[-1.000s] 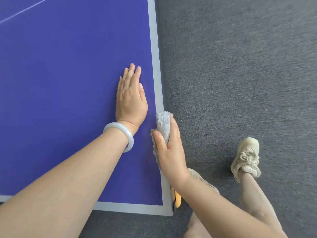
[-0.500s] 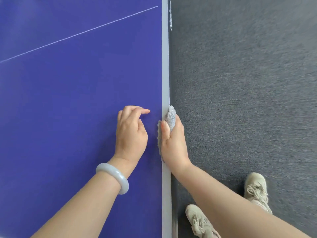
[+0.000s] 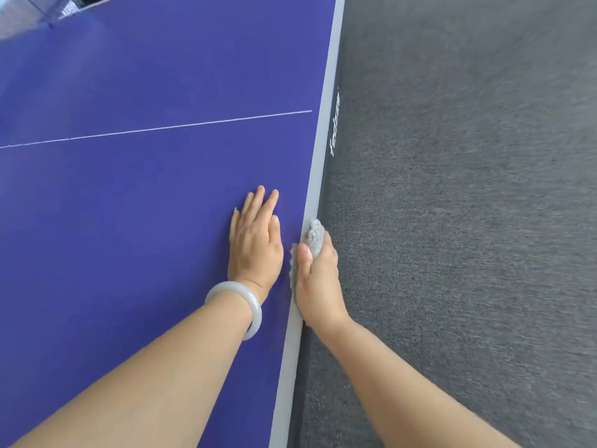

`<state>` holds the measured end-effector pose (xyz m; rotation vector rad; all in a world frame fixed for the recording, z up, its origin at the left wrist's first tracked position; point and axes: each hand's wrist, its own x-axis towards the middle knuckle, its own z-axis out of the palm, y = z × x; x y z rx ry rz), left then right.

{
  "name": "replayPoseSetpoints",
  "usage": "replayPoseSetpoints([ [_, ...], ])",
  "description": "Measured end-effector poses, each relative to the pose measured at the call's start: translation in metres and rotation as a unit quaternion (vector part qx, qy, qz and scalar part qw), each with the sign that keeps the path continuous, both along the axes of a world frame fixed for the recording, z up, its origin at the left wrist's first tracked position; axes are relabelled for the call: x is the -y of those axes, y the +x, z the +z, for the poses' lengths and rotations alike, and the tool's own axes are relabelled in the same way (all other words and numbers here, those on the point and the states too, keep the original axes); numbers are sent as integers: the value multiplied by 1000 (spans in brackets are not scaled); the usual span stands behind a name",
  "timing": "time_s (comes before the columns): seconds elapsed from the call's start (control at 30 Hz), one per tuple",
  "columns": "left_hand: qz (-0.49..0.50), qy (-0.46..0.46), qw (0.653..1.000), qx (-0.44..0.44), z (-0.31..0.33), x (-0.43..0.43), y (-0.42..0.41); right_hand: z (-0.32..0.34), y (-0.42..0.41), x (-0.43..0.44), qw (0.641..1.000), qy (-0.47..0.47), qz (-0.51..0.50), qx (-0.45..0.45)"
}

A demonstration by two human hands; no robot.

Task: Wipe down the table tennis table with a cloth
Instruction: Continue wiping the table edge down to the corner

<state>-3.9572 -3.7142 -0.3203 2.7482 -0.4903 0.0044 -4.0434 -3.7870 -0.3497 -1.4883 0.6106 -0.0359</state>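
Observation:
The blue table tennis table (image 3: 135, 195) fills the left of the view, with a grey border strip along its right edge. My right hand (image 3: 318, 279) grips a grey fluffy cloth (image 3: 314, 236) wrapped over that edge, thumb on top and fingers down the side face. My left hand (image 3: 255, 244) lies flat on the blue top just left of the cloth, fingers straight, a pale bangle on its wrist.
A thin white line (image 3: 155, 128) crosses the table top ahead of my hands. The net (image 3: 42, 11) shows at the far top left. Dark grey carpet (image 3: 468, 205) covers the floor right of the table. White lettering (image 3: 334, 124) runs along the table's side face.
Both hands have travelled forward along the table's right edge, away from the near corner. My left hand's fingers, curled half a second ago, lie flat again. My feet have left the view.

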Motion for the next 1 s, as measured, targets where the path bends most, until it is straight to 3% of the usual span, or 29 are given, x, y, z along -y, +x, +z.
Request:
replayPoseSetpoints([
  [0.13, 2, 16, 1000, 2, 3, 3, 0, 3, 69, 36, 996, 69, -62, 10],
  [0.27, 8, 35, 999, 8, 5, 5, 0, 4, 15, -2, 989, 93, -98, 59],
  [0.4, 11, 51, 999, 3, 6, 6, 1, 8, -32, -27, 996, 65, -57, 24],
  [0.53, 17, 73, 997, 3, 7, 8, 3, 8, 53, 24, 990, 115, -79, 27],
  [0.67, 11, 90, 996, -4, 10, 6, 3, 6, 132, 67, 991, 59, -107, -58],
  [0.9, 10, 84, 996, -18, 11, 6, 0, 19, 11, 0, 988, 105, -68, -94],
  [1.0, 6, 80, 997, -19, 11, 6, 1, 26, 14, 3, 991, 81, -74, -81],
])
